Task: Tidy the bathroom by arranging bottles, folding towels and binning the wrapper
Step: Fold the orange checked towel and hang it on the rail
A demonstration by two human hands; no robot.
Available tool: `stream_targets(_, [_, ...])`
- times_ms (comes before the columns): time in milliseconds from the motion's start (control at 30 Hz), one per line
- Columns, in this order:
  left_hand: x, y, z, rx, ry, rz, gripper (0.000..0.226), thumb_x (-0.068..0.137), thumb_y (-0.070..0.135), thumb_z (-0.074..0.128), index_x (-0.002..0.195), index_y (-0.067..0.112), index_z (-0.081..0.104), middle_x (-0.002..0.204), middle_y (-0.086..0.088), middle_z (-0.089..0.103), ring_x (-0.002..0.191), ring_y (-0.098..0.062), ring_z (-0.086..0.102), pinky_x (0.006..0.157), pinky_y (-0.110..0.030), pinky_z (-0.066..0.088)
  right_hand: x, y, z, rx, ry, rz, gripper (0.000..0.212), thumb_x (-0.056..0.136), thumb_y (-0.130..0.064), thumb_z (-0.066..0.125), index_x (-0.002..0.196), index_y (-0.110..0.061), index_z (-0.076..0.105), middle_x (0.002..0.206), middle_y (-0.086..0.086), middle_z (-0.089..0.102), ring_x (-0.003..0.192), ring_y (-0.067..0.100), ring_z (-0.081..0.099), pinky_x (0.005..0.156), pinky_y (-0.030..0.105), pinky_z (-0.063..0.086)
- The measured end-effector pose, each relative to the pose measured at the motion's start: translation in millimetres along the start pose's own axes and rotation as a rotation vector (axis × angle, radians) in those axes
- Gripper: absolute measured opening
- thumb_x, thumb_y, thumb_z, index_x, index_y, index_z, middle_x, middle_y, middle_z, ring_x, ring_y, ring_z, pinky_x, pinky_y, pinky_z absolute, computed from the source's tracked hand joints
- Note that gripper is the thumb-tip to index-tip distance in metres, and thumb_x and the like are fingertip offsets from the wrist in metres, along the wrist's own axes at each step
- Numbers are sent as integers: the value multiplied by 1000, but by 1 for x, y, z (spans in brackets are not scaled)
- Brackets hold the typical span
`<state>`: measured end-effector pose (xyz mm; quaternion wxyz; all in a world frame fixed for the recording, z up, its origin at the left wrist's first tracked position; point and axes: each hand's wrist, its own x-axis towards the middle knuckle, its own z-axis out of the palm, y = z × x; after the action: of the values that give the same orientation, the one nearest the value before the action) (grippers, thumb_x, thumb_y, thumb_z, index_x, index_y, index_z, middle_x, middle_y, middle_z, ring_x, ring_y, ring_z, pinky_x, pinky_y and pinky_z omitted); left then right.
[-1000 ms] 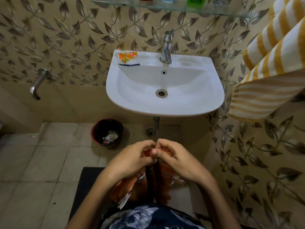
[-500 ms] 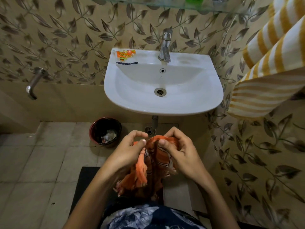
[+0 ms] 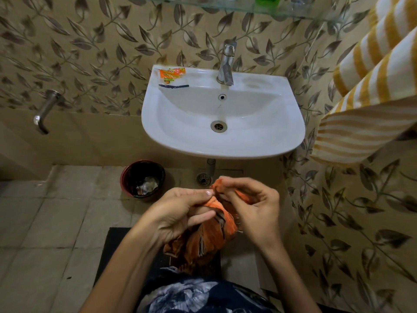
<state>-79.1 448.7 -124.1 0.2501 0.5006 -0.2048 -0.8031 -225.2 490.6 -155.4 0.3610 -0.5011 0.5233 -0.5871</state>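
An orange striped towel (image 3: 212, 236) hangs bunched between my hands, below the front of the white sink (image 3: 259, 141). My left hand (image 3: 180, 211) grips its upper edge, and my right hand (image 3: 252, 206) pinches a corner with the fingertips. An orange wrapper (image 3: 172, 74) lies on the sink's back left rim, with a thin dark strip (image 3: 173, 86) just in front of it. A dark red bin (image 3: 126, 177) holding crumpled scraps stands on the floor, left of my hands. Bottles (image 3: 267, 0) on the glass shelf (image 3: 237, 7) at the top are cut off by the frame.
A yellow and white striped towel (image 3: 370, 102) hangs on the right wall. A metal tap (image 3: 226, 62) stands at the sink's back, and a wall spout (image 3: 44, 111) juts out at left. A dark mat (image 3: 112, 251) lies underfoot, a floor drain (image 3: 204, 179) behind my hands.
My hands have parted slightly and shifted along the orange towel, my right fingertips now pinching a raised corner. The view has tilted down a little.
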Motion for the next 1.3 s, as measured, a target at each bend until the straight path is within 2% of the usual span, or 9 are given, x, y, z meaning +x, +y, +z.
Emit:
stream_targets(200, [-2, 7, 4, -311, 1, -47, 22, 90, -2, 48, 76, -11, 63, 55, -20, 66, 41, -19, 65, 38, -21, 52, -4, -9, -7, -55, -383, 19, 45, 82, -21, 71, 124, -10, 63, 125, 0, 66, 120, 10, 60, 102, 28, 47])
stream_targets(433, [-5, 5, 8, -176, -77, -73, 30, 85, 0, 52, 63, -8, 71, 60, -22, 69, 45, -20, 68, 40, -22, 54, 2, -8, -16, -151, -337, -76, 47, 74, 18, 55, 109, -8, 72, 111, 1, 73, 106, 11, 68, 92, 25, 52])
stream_targets(533, [-4, -2, 7, 203, -49, 17, 20, 91, 13, 53, 79, 10, 69, 65, -2, 72, 52, -11, 69, 43, -20, 54, 6, -11, -21, -211, -300, -102, 61, 67, 23, 42, 101, -17, 73, 97, -9, 75, 96, 4, 69, 85, 16, 51])
stream_targets(667, [-3, -8, -1, 807, -158, 180, 22, 89, 38, 52, 80, 22, 62, 77, 2, 58, 53, -1, 55, 49, -15, 43, 9, -15, -26, -172, -257, -49, 52, 85, 14, 44, 102, -31, 64, 92, -11, 73, 89, 8, 71, 77, 17, 54])
stream_targets(767, [4, -14, -6, 1179, -66, 452, 12, 82, 44, 62, 83, 34, 67, 115, 9, 46, 96, 0, 52, 81, -23, 44, 9, -18, -25, -142, -226, -13, 47, 88, 9, 47, 97, -35, 63, 89, -7, 74, 84, 10, 72, 73, 19, 56])
stream_targets(833, [3, -13, -3, 1148, -65, 683, 7, 82, 36, 65, 79, 32, 69, 122, 18, 47, 114, 2, 46, 94, -23, 38, 9, -21, -25, -122, -187, -19, 46, 88, 9, 49, 94, -34, 64, 89, -5, 74, 84, 9, 72, 72, 18, 55])
stream_targets(900, [3, -12, -1, 1005, -160, 822, 7, 84, 24, 66, 81, 20, 72, 107, 16, 63, 103, 0, 58, 88, -21, 45, 11, -25, -27, -82, -137, -33, 43, 88, 9, 52, 94, -32, 65, 90, -4, 75, 83, 8, 72, 72, 16, 54])
stream_targets(1067, [2, -14, 7, 869, -119, 944, 16, 86, 25, 61, 90, 15, 73, 88, 5, 71, 86, -8, 67, 74, -32, 55, 18, -35, -30, -86, -9, -117, 30, 87, 1, 61, 91, -28, 67, 91, -9, 75, 87, 7, 72, 74, 14, 54])
stream_targets(1300, [5, -13, 9, 891, 81, 1160, 13, 84, 16, 65, 91, 11, 75, 89, 5, 70, 85, -3, 65, 72, -23, 53, 20, -42, -29, -118, 15, -147, 26, 85, -1, 63, 92, -25, 69, 91, -11, 75, 88, 6, 72, 77, 16, 55])
